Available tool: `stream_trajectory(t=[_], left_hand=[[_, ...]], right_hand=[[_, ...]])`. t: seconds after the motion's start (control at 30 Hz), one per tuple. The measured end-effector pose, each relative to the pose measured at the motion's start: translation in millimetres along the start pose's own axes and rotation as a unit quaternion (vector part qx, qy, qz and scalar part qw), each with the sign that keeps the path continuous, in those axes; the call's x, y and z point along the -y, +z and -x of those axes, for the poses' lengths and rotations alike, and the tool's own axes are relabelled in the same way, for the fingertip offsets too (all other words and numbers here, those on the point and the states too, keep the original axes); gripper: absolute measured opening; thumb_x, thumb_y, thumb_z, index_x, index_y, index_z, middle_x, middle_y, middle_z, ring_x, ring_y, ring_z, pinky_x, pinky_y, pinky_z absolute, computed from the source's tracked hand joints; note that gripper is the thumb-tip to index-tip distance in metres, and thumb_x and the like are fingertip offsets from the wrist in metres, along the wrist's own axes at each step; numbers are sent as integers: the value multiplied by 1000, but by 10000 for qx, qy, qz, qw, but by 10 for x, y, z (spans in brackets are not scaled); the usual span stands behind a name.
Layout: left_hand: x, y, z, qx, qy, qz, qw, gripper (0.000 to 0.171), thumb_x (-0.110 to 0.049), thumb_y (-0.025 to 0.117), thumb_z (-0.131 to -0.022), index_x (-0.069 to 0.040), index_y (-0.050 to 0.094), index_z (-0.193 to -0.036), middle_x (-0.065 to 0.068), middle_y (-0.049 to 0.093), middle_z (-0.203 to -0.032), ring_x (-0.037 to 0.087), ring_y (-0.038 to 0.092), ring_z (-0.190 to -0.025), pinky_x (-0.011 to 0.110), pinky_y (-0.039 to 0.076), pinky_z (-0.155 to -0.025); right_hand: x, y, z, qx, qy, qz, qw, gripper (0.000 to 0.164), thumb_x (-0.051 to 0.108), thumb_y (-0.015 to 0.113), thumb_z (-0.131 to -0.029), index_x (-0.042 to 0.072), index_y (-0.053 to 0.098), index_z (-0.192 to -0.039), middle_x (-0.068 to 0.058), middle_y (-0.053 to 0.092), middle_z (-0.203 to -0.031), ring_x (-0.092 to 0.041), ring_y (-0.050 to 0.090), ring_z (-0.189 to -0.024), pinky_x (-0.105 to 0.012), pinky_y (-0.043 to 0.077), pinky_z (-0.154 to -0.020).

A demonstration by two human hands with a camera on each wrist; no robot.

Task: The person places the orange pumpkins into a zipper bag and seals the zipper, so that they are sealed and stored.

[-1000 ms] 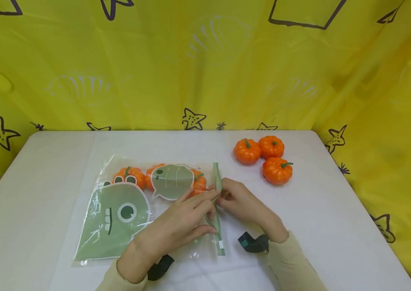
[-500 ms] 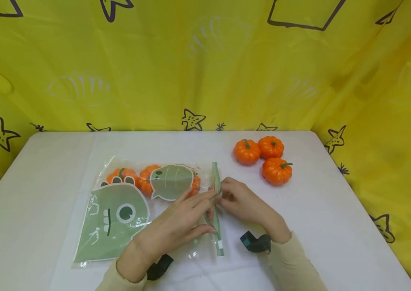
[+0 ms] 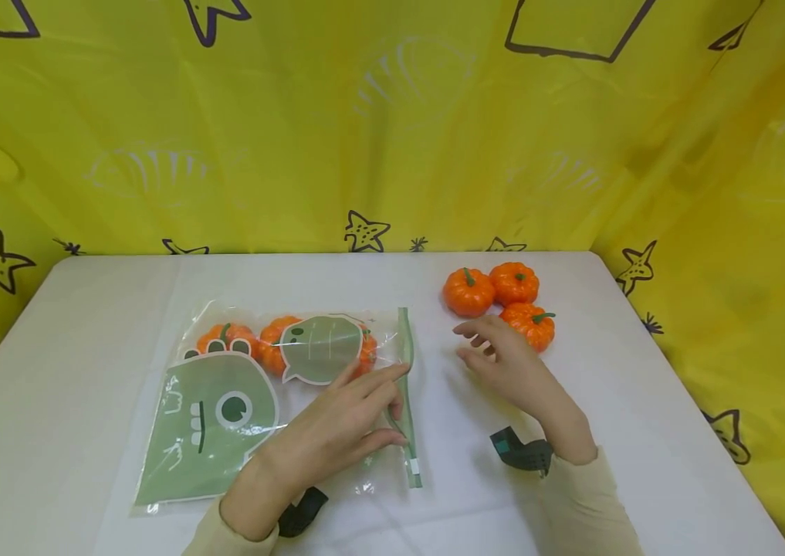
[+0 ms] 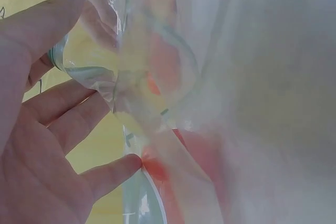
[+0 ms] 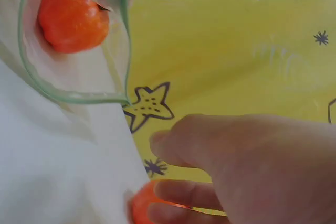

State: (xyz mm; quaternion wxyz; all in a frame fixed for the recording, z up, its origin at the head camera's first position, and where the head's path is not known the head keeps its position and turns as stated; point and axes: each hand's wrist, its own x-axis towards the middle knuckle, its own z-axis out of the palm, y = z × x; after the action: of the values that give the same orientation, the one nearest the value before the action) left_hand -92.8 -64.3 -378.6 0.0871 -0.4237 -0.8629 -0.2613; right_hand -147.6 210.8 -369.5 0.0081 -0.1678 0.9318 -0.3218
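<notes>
Mouth of a see-through bag (image 3: 225, 432) spread by the left hand (image 3: 346, 421)

The bag is laid flat on the left and middle of the tabletop (image 3: 100, 340), its mouth turned to the right. It is printed with a green one-eyed monster and a smaller green shape. Orange pumpkins (image 3: 272, 347) are seen through the film along the far side, partly hidden by the prints; their exact number cannot be told. The mouth is edged by a green strip (image 3: 406, 336), with a white slider (image 3: 414, 466) fitted near its close end. The bag's edge is pinched in the left grip, thumb and forefinger set apart along the strip.

The right hand (image 3: 513, 367) is held between the strip and the loose pumpkins, its grip spread and its fingers loosely bent. The nearest pumpkin (image 3: 536, 332) is partly covered by it; whether it is touched cannot be told. Two more pumpkins (image 3: 515, 283) are set just behind, side by side. A black device (image 3: 520, 450) is seen at each wrist, beside beige sleeves (image 3: 590, 502). The tabletop is backed by a yellow curtain (image 3: 399, 154) printed with starfish.
</notes>
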Motion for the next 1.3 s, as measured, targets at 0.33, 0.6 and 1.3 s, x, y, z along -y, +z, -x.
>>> stream_trajectory(t=[0.33, 0.6, 1.3], left_hand=[[27, 9, 20, -49, 11, -128, 9999, 34, -37, 77, -82, -17, 53, -96, 9, 56, -143, 21, 53, -135, 63, 35, -112], [20, 15, 17, -28, 3, -135, 9999, 33, -37, 77, -83, -18, 53, -96, 7, 56, -143, 19, 51, -137, 63, 34, -112], [6, 25, 9, 70, -76, -143, 9998, 34, -36, 78, -82, -18, 53, -95, 7, 56, -144, 20, 53, -135, 63, 34, -113]], right_hand=[[-50, -169, 47, -1413, 389, 645, 9871, 22, 5, 64, -91, -3, 67, -112, -24, 59, -114, -40, 53, -106, -55, 46, -94], [-137, -245, 80, -2073, 1079, 778, 9692, 29, 7, 65, -90, -10, 63, -114, -29, 52, -120, -46, 46, -113, -58, 43, -95], [-292, -223, 92, -1075, 1989, 595, 9723, 50, 20, 63, -91, -8, 51, -131, -32, 39, -135, -48, 37, -123, -62, 41, -104]])
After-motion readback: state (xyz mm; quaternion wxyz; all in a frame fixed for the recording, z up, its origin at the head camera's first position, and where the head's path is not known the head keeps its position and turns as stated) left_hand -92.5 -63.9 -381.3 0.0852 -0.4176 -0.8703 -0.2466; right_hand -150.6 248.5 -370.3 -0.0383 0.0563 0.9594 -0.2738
